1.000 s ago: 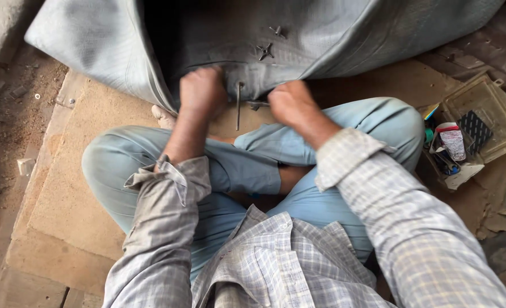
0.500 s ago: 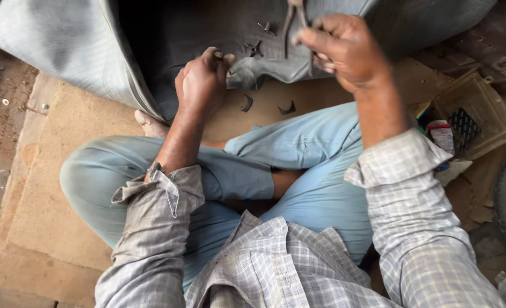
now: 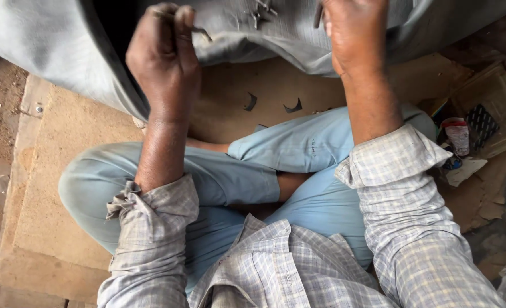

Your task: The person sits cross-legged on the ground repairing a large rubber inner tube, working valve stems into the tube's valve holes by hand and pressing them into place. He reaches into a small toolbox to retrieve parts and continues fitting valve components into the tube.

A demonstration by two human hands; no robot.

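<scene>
A large grey rubber sheet (image 3: 53,51) hangs across the top of the view, with small cuts (image 3: 261,14) in it. My left hand (image 3: 164,57) is closed, pinching the sheet's dark cut edge. My right hand (image 3: 355,34) is up against the sheet, its fingers closed around a thin metal tool (image 3: 318,15), of which only a short piece shows beside the hand. I sit cross-legged in light blue trousers (image 3: 298,154) below both hands.
I sit on a tan board (image 3: 65,159) with two dark curved rubber scraps (image 3: 293,106) on it. At the right stands a worn tray (image 3: 492,108) with a mesh piece and a small white-and-red container (image 3: 457,136). Bare dirt lies at the left.
My right hand has lifted the tool from between my knees up to the sheet. My left hand has risen too and taken hold of the cut edge.
</scene>
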